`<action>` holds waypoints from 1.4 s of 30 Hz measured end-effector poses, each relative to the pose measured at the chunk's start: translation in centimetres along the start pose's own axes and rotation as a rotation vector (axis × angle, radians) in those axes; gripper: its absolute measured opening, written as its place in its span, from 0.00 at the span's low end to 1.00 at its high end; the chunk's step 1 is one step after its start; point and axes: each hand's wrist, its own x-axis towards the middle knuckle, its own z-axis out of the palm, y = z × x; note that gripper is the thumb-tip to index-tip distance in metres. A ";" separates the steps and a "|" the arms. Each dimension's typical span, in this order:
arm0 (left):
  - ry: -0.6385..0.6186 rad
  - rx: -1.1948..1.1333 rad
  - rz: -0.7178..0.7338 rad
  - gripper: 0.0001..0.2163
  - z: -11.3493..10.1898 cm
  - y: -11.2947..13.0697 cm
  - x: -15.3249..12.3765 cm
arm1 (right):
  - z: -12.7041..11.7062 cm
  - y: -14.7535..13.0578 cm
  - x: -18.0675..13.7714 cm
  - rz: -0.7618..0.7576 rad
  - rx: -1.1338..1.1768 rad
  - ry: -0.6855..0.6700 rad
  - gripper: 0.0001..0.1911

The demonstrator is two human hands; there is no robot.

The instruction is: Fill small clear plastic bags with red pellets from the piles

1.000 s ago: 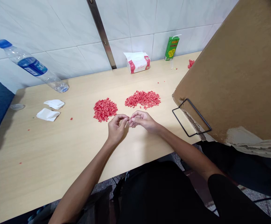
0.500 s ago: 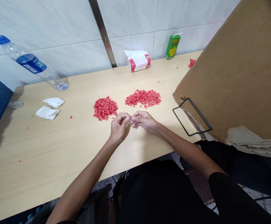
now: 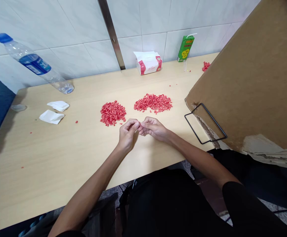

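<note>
My left hand (image 3: 128, 133) and my right hand (image 3: 154, 128) meet above the table (image 3: 84, 154), fingertips touching. Both are closed in a pinch, thumb against fingers. Whatever lies between the fingertips is too small and covered to name. Just beyond my left hand is a heaped pile of small red cylindrical pieces (image 3: 113, 113). A wider, flatter pile of the same red pieces (image 3: 153, 102) spreads out behind my right hand. One loose red piece (image 3: 121, 123) lies close to my left fingers.
A large brown board (image 3: 247, 82) with a black wire handle (image 3: 214, 120) stands at the right. Along the wall are a leaning plastic bottle (image 3: 36, 64), a tissue pack (image 3: 149, 63) and a green drink carton (image 3: 185, 48). Folded tissues (image 3: 51, 116) lie left.
The view has shifted slightly, so everything sits a little further right. My hands stay together at the fingertips, with only slight finger movement.
</note>
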 end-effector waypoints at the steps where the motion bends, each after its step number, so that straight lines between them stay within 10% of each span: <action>1: 0.001 0.000 0.000 0.09 0.0 0.0 0.0 | 0.0 0.0 0.0 -0.001 -0.001 0.000 0.18; 42: 0.147 0.775 0.462 0.07 -0.6 0.4 -0.4 | 0.7 1.0 -0.1 -0.203 -0.199 0.184 0.18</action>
